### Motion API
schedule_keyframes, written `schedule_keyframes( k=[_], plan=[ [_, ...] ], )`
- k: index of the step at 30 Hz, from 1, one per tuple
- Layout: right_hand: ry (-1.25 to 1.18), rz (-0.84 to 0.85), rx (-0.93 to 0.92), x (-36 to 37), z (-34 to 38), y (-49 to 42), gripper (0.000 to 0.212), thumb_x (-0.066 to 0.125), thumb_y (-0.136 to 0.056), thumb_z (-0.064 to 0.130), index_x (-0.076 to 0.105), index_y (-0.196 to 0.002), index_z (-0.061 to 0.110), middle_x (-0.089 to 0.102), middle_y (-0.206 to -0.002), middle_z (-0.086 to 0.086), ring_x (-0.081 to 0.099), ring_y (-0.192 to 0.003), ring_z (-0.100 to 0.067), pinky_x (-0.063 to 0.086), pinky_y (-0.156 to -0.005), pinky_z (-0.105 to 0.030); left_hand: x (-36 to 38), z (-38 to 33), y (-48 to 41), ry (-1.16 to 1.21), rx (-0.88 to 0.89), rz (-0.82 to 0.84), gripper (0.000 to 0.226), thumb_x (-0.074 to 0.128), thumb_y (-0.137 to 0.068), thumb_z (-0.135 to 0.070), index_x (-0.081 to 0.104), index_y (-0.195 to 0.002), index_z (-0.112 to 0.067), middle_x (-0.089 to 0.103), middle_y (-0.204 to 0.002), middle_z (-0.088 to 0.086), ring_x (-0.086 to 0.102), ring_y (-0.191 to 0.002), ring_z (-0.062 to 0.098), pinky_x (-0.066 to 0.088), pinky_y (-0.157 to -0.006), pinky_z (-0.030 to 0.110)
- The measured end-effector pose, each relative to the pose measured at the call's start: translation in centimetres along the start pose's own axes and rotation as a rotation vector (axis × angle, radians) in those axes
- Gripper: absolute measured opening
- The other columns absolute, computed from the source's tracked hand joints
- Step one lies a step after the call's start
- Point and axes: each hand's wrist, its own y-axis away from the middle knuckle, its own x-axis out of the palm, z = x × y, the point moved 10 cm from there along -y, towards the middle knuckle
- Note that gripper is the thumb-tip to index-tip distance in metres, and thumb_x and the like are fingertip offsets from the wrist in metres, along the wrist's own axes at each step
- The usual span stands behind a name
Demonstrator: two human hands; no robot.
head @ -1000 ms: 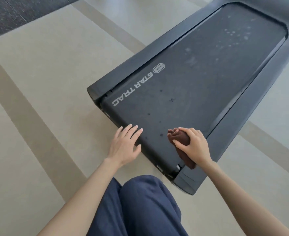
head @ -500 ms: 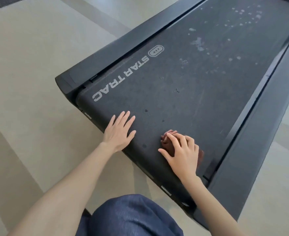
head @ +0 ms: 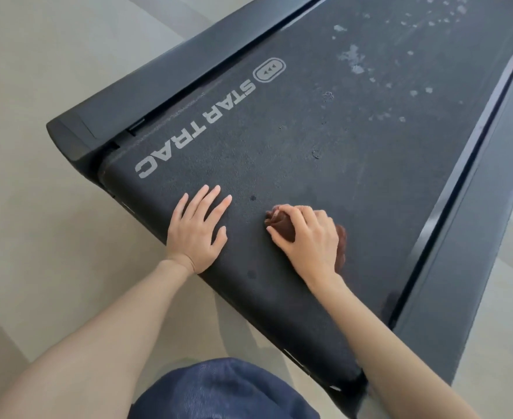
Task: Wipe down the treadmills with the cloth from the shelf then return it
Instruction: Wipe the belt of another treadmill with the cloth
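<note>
A gym or fitness room, by the look of it: a black treadmill (head: 170, 95) fills the view; its walking belt (head: 370, 182) carries STAR TRAC lettering (head: 195, 131) beside a rounded badge (head: 269, 70); dusty pale marks (head: 352, 58) speckle the belt farther up; around the treadmill lies smooth beige floor (head: 53, 71) crossed by darker bands.

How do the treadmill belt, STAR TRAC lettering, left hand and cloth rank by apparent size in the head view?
1. treadmill belt
2. STAR TRAC lettering and left hand: too alike; lettering longer, hand broader
3. cloth, mostly hidden under the right hand
</note>
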Motion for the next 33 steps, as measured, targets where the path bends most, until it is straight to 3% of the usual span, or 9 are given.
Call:
schedule_keyframes(
  k=[5,9,13,17,21,23,25,28,33],
  plan=[
    [-0.102,0.063,-0.296,-1.0,8.0,7.8,0.03,0.063,-0.082,0.046,0.067,-0.102,0.024,0.065,-0.099,0.004,0.057,-0.079,-0.025,0.043,-0.064,-0.036,-0.2,-0.1,-0.2,0.004,-0.016,0.052,0.056,0.033,-0.087,-0.035,0.045,-0.139,-0.021,0.04,-0.147,0.006,0.033,-0.138,0.026,0.023,-0.112,0.05],
    [-0.071,0.11,-0.429,-1.7,3.9,8.8,0.034,0.061,-0.084,0.048,0.06,-0.111,0.028,0.062,-0.109,0.004,0.053,-0.089,-0.021,0.042,-0.072,-0.033,-0.1,0.0,-0.2,0.001,-0.014,0.054,0.056,0.033,-0.087,-0.035,0.045,-0.14,-0.021,0.04,-0.147,0.006,0.033,-0.138,0.026,0.023,-0.113,0.049],
    [0.03,0.069,-0.174,-0.8,-2.5,1.7,0.035,0.063,-0.082,0.047,0.066,-0.108,0.025,0.063,-0.099,0.0,0.055,-0.084,-0.026,0.046,-0.069,-0.037,-0.1,0.0,-0.1,0.023,-0.019,0.023,0.055,0.034,-0.087,-0.034,0.047,-0.138,-0.021,0.042,-0.146,0.005,0.034,-0.137,0.025,0.023,-0.113,0.048],
    [0.089,0.011,0.103,-1.3,-3.6,-0.4,0.037,0.068,-0.08,0.043,0.067,-0.109,0.02,0.063,-0.099,-0.006,0.056,-0.083,-0.03,0.043,-0.068,-0.037,-0.2,-0.2,-0.1,-0.001,-0.011,0.055,0.055,0.032,-0.087,-0.034,0.047,-0.138,-0.021,0.042,-0.146,0.005,0.034,-0.137,0.025,0.024,-0.113,0.048],
    [0.001,0.056,-0.043,-2.7,-0.3,8.8,0.039,0.059,-0.081,0.051,0.058,-0.114,0.03,0.057,-0.11,0.004,0.05,-0.091,-0.022,0.039,-0.072,-0.033,-0.1,-0.2,0.2,-0.027,-0.09,0.114,0.06,0.025,-0.088,-0.035,0.036,-0.144,-0.018,0.034,-0.151,0.003,0.024,-0.142,0.02,0.011,-0.116,0.051],
    [-0.003,0.079,-0.164,-3.5,-0.1,12.9,0.038,0.058,-0.079,0.052,0.055,-0.112,0.034,0.053,-0.112,0.008,0.049,-0.091,-0.021,0.037,-0.071,-0.033,-1.0,-0.8,0.7,-0.031,-0.156,0.056,0.059,0.03,-0.089,-0.029,0.033,-0.145,-0.01,0.033,-0.152,0.005,0.023,-0.142,0.019,0.01,-0.115,0.052],
    [0.033,0.074,-0.197,-4.4,-3.5,12.7,0.038,0.06,-0.077,0.052,0.056,-0.11,0.032,0.054,-0.108,0.006,0.051,-0.088,-0.023,0.038,-0.068,-0.033,-1.7,-4.1,0.8,-0.002,-0.057,0.038,0.057,0.035,-0.088,-0.023,0.038,-0.142,-0.006,0.038,-0.149,0.007,0.027,-0.14,0.019,0.016,-0.116,0.049],
    [0.159,0.0,-0.01,-5.2,-11.6,6.7,0.037,0.067,-0.077,0.046,0.064,-0.108,0.026,0.059,-0.098,-0.001,0.054,-0.082,-0.029,0.044,-0.066,-0.036,-2.2,-11.1,-0.4,0.089,0.231,0.016,0.049,0.033,-0.09,-0.02,0.049,-0.135,-0.007,0.048,-0.142,0.005,0.037,-0.136,0.019,0.025,-0.114,0.042],
    [0.208,0.005,0.267,-4.1,-18.9,-0.2,0.038,0.067,-0.08,0.045,0.062,-0.11,0.022,0.06,-0.099,-0.01,0.055,-0.084,-0.037,0.045,-0.071,-0.041,-1.1,-16.4,-3.1,0.158,0.363,0.013,0.043,0.05,-0.087,-0.008,0.055,-0.129,-0.003,0.053,-0.136,0.008,0.047,-0.129,0.023,0.03,-0.11,0.041]
  ],
)
